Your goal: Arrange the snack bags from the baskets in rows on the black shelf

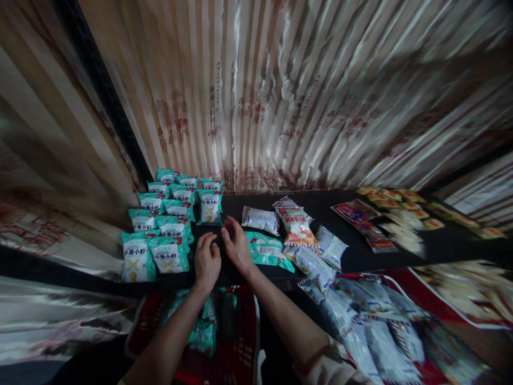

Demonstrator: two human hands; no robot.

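- On the left of the black shelf, I see green bags standing in two long rows.
- Near me, lower down, a red basket has more green bags in it.
- The left hand has its fingers bent and loose.
- Just past the hands, the front bag of a short row stands up.
- The right hand is a little apart from the left, fingers softly curved.
- Beside it, another green bag lies flat.
- Farther right, an orange bag lies with silver bags.
- Far right are small yellow packs.
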